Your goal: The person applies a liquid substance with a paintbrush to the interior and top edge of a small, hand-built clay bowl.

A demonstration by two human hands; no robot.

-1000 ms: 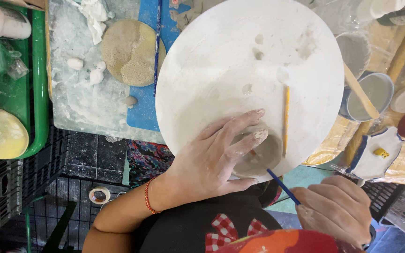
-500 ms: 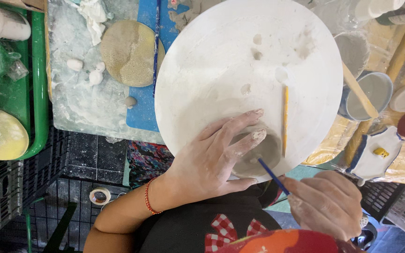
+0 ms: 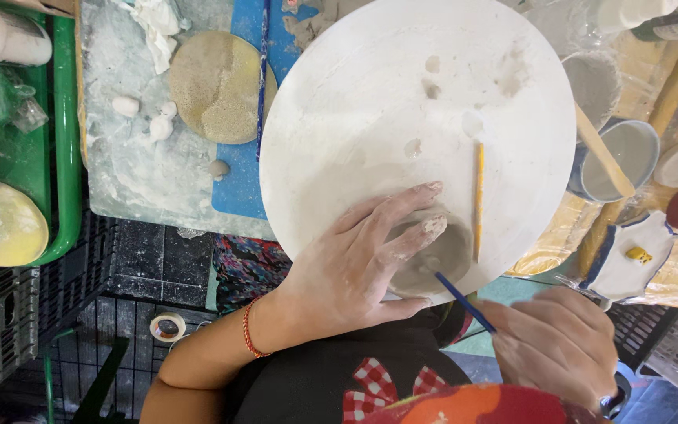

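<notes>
Fingers (image 3: 402, 216) of the left hand (image 3: 347, 271) wrap the little clay pot (image 3: 433, 251) at 6 o'clock on the round board (image 3: 355, 102). Right hand (image 3: 559, 345) pinches a blue brush (image 3: 464, 302), tip pointing toward 10 o'clock into the pot.

- One round white board (image 3: 370, 94), at the middle of the worktop.
- One small grey clay bowl (image 3: 441, 255), at the board's near edge.
- Two hands: the left hand (image 3: 355, 267) cups the bowl, the right hand (image 3: 555, 345) grips a tool.
- One blue-handled tool (image 3: 464, 302), its tip in the bowl.
- One yellow stick (image 3: 479, 200), lying on the board.
- One tan disc (image 3: 213, 86), on the grey slab (image 3: 119, 180) at the worktop's left.
- Three small white clay lumps (image 3: 125, 105) on that slab.
- One green tray (image 3: 68, 118), at the left edge.
- One roll of tape (image 3: 168, 327), below the worktop.
</notes>
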